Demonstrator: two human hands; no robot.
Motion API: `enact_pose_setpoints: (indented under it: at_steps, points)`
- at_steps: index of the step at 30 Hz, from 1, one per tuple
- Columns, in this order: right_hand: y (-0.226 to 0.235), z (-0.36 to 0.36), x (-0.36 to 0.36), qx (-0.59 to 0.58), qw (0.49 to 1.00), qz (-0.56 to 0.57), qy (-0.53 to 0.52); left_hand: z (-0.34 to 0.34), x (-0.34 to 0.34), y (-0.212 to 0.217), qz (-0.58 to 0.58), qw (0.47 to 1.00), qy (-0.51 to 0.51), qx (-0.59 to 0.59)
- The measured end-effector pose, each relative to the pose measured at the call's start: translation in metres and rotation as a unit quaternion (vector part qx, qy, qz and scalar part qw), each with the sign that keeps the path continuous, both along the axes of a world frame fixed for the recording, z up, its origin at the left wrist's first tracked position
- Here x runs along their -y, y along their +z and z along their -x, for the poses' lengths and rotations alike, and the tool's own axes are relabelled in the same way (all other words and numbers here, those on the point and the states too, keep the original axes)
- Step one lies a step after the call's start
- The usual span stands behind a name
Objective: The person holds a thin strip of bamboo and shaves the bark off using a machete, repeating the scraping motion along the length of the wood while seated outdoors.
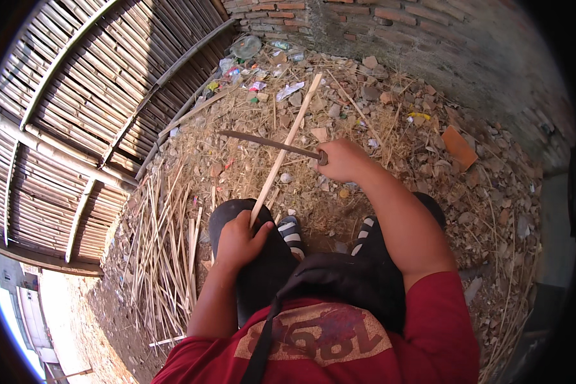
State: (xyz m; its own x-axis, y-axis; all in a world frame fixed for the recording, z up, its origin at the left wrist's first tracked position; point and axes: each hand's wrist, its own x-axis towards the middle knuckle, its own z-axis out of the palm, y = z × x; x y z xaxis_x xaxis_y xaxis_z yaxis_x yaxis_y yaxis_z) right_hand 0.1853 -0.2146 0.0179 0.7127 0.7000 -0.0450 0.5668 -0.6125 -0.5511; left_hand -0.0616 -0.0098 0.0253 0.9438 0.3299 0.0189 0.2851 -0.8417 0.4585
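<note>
Pale strip (279, 166) (slender) slants from left hand (240, 240) past right hand (343, 161).

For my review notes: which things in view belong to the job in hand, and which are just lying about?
Belong to the job:
- pale stick, in the left hand
- long knife, in the right hand
- probably the stick pile, similar pieces

Just lying about, apparently:
- orange slab
- white scrap
- clear plastic container
</note>
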Motion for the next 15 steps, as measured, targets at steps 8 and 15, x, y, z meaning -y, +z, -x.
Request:
enact_pose_setpoints:
  at_steps: [8,15]
  points:
    - [0.004,0.004,-0.004,-0.002,0.99,0.08,0.114,0.003,-0.006,0.01,0.025,0.998,-0.056,-0.028]
    - [-0.009,-0.003,0.002,-0.032,0.999,-0.019,0.03,0.0,-0.008,0.004,0.021,0.999,-0.037,-0.02]
